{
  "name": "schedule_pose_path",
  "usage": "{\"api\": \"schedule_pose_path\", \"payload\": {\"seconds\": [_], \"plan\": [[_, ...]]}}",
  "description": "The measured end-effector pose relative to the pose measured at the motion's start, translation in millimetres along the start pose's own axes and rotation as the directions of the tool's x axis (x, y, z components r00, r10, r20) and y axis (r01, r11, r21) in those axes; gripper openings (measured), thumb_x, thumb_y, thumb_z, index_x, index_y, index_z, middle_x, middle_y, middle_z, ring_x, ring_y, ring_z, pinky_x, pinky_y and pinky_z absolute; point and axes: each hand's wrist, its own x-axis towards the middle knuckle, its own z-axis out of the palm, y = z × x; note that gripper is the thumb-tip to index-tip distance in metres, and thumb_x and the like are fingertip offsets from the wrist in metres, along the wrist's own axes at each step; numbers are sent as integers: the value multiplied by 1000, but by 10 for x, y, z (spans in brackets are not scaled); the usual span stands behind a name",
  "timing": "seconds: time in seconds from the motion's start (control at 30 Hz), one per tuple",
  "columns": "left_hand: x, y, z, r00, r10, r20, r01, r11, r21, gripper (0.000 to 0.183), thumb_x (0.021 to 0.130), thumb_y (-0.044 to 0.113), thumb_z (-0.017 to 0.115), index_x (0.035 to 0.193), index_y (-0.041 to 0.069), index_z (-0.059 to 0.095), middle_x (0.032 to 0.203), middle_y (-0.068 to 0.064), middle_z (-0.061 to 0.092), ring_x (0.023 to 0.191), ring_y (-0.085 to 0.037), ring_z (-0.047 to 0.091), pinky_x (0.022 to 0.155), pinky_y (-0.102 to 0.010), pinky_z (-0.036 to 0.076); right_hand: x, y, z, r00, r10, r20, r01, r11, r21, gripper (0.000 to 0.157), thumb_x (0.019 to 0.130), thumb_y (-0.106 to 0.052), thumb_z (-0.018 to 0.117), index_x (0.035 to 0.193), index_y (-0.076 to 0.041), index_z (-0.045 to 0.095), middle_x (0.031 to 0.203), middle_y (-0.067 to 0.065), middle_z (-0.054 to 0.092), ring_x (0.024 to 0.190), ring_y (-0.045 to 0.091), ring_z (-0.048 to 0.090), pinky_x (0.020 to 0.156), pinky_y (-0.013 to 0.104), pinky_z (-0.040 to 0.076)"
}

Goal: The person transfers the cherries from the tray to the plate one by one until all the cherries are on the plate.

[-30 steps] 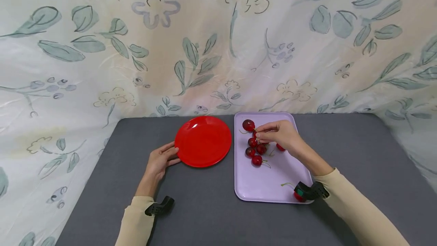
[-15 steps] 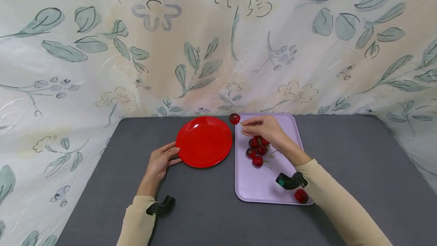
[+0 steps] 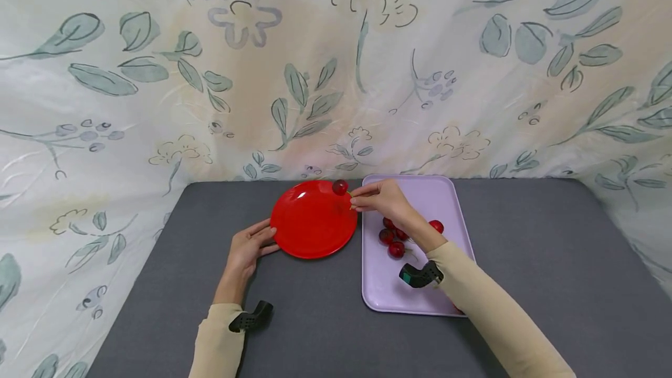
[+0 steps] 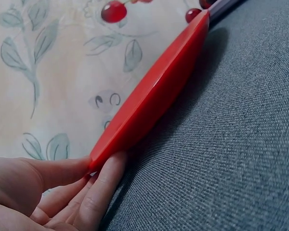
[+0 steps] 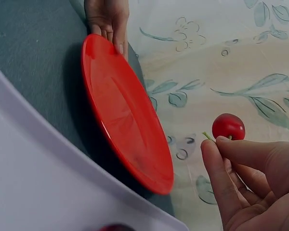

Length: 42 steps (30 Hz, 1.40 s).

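Observation:
My left hand (image 3: 249, 248) grips the near-left rim of a round red plate (image 3: 314, 220), thumb on top and fingers underneath in the left wrist view. Nothing lies on the plate. Between thumb and fingertip my right hand (image 3: 382, 198) pinches the green stem of a dark red cherry (image 5: 228, 127). In the head view this cherry overlaps the plate's far right rim, with the hand between plate and tray. Several more cherries (image 3: 396, 249) lie on a lilac tray (image 3: 385, 299), partly hidden under my right wrist.
The tray stands just right of the plate on a dark grey tabletop (image 3: 310, 319). A single cherry (image 3: 436, 226) sits apart on the tray's right side. Behind the table's far edge hangs a pale floral cloth (image 3: 367, 121).
My right hand has picked a cherry from the far left of the tray and carried it leftward to the plate's rim. My left hand keeps its grip on the plate.

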Motion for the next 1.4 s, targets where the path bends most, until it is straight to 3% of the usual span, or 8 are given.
{"api": "schedule_pose_path", "payload": {"seconds": [0.17,0.3,0.83,1.4], "plan": [[8,-6,-5,1000,4,-4,-4,1000,-1,46,96,3,62,140,-2,50,127,-17,63,85,-11,71,77,-33,60,71,2,120,999,22,31,-23,999,39,29,92,-7,69,116,9,67,100,17,73,86,19,73,89,39,56],[11,-10,0,1000,4,-8,-4,1000,-5,46,95,2,62,140,-3,51,125,-16,64,84,-11,71,77,-33,60,138,23,208,998,39,50,-42,996,74,29,93,-6,67,118,9,66,102,18,72,86,19,73,83,30,58],[25,-29,-2,1000,3,-15,-4,1000,-8,45,96,2,61,139,-3,51,128,-19,61,87,-11,71,77,-33,60,413,168,577,996,80,28,-83,988,133,27,93,-4,66,116,9,68,100,20,72,83,22,73,77,30,59],[21,-17,-1,1000,17,-19,-17,1000,8,45,96,2,62,139,-3,51,130,-22,59,84,-12,71,76,-34,61,668,266,862,991,121,-57,-108,974,200,23,89,3,68,110,13,69,98,23,72,66,14,71,72,29,60]]}}
